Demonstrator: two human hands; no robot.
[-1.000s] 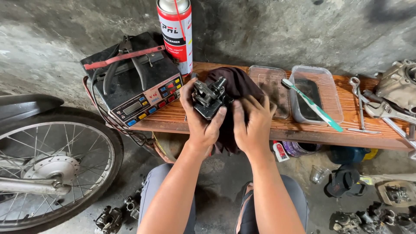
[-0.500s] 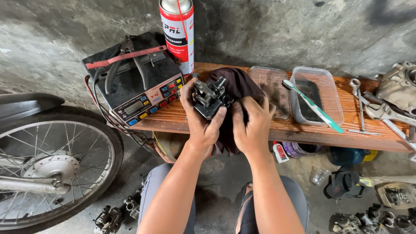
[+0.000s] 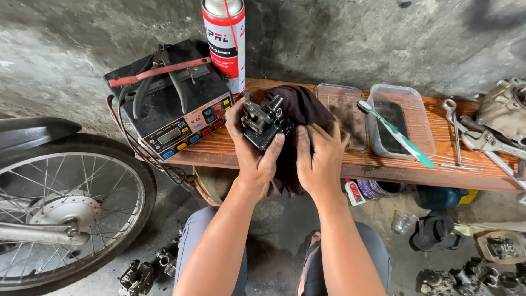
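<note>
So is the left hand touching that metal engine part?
Touching: the head view shows the left hand wrapped around the metal engine part, thumb pressed on it.

— How do the arms lie?
— Both forearms reach up from the lap, bare, close together.
— And the left hand (image 3: pixel 255 148)?
— Its fingers (image 3: pixel 275 147) are curled closed, thumb upright.
— The right hand (image 3: pixel 319 153)?
— Beside it, fingers bent, pressing down, knuckles up.

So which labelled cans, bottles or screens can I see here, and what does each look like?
Tall red and white spray can with silver top: stands at the wooden bench's back, against the wall.
Black box-shaped device with small grey screen and coloured buttons: left end of the bench, pliers on top.
Small white bottle with red label: under the bench edge.
</note>
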